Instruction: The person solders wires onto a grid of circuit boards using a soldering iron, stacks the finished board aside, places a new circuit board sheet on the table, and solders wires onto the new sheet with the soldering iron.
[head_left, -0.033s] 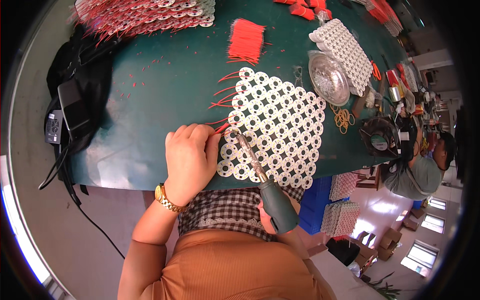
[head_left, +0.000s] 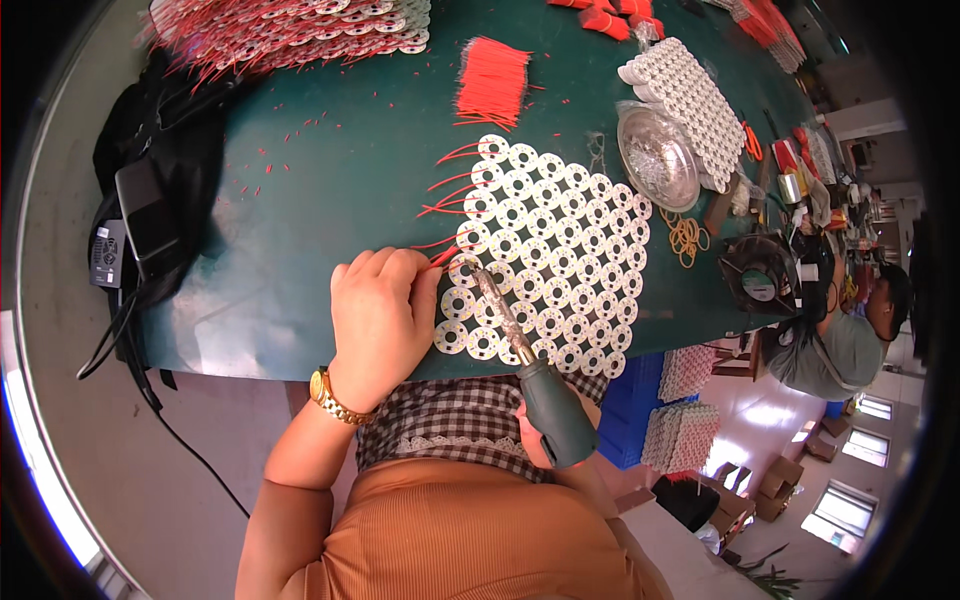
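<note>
A panel of round white circuit boards (head_left: 555, 265), each with a dark centre hole, lies on the green table at its front edge. My left hand (head_left: 380, 305) is closed in a pinch on red wires (head_left: 437, 257) at the panel's left edge. From the right, a soldering iron (head_left: 553, 405) with a dark green handle reaches in, its tip at a left-edge board beside the pinched wires. My right hand (head_left: 530, 437) is round that handle, mostly hidden behind it. Several red wires (head_left: 450, 183) stick out leftward from the boards farther up that edge.
A bundle of red wires (head_left: 492, 82) lies beyond the panel. To the right are a clear round dish (head_left: 657, 160), another white board panel (head_left: 685, 105), rubber bands (head_left: 687, 238) and a black fan (head_left: 760, 273). Wired panels (head_left: 300, 35) are stacked far left. A person (head_left: 835, 340) sits at right.
</note>
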